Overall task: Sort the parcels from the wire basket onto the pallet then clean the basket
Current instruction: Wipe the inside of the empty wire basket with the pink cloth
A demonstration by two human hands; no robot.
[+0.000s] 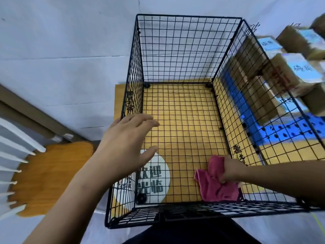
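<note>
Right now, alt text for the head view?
The right hand grips a pink cloth inside the black wire basket, near its front right corner; the left hand hovers open at the left wall. Cardboard parcels sit stacked on a blue pallet to its right.

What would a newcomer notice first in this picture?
The black wire basket fills the centre, holding no parcels. In its near right corner the right hand grips a pink cloth; the left hand is open by its left wall. Brown parcels sit on the blue pallet at right.
</note>
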